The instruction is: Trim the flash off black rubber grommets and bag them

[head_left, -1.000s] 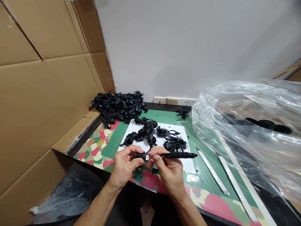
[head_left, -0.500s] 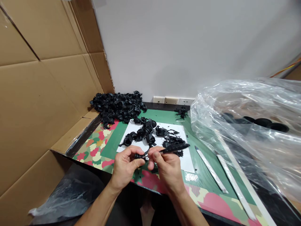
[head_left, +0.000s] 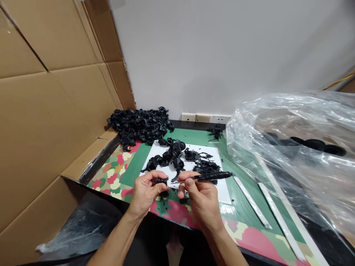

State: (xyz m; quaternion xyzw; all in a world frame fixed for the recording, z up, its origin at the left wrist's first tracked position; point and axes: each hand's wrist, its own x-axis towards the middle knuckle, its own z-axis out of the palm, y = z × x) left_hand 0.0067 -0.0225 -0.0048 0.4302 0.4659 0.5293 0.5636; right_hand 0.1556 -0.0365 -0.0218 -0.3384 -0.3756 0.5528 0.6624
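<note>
My left hand [head_left: 146,190] pinches a small black ribbed rubber part [head_left: 162,181] between thumb and fingers, above the table's near edge. My right hand [head_left: 203,195] grips a slim tool with a black-wrapped handle [head_left: 213,176] and a thin metal tip. The tip points left toward the rubber part, with a small gap between them; whether it is a blade or a prong I cannot tell. Beyond my hands, several joined black rubber parts [head_left: 173,149] lie on a white sheet [head_left: 151,151]. Black trimmings [head_left: 206,167] are heaped on its right side.
A big pile of black rubber parts [head_left: 141,125] stands at the back left against a cardboard wall [head_left: 55,122]. Two white-wrapped strips [head_left: 252,203] lie on the green mat to the right. A clear plastic bag [head_left: 277,111] with round black parts covers the far right.
My right hand has moved slightly right, drawing the tool's tip away from the rubber part. My left hand has turned the part, so more of its ribbed side shows.
</note>
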